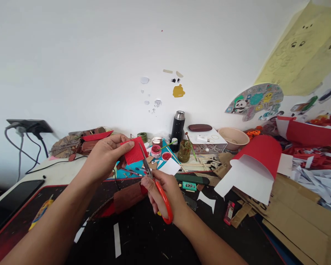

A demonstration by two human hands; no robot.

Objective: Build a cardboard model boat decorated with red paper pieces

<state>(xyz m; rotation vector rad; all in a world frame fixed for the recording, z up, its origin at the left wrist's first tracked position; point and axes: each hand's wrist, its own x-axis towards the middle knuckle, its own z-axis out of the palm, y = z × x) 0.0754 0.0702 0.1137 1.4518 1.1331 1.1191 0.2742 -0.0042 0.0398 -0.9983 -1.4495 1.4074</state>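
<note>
Between the thumb and fingers of my left hand (pixel 113 149) is a piece of red corrugated card (pixel 136 151), held up above the table. My right hand (pixel 162 191) grips a pair of scissors (pixel 165 200) with orange-red handles. The scissor blades point up and away from me and lie at the card's right edge; whether they have cut into it I cannot tell. Below my hands, a reddish-brown rolled piece (pixel 128 198) rests on the black mat (pixel 143 243). A narrow white paper strip (pixel 117 240) lies nearer to me.
A black flask (pixel 178 127), a jar with a brush (pixel 184 151) and paint pots (pixel 156 151) stand at the back. To the right are a curled red sheet (pixel 256 158), cardboard (pixel 298 206) and a glue-stick-like red tube (pixel 228 212). A phone (pixel 13 202) lies left.
</note>
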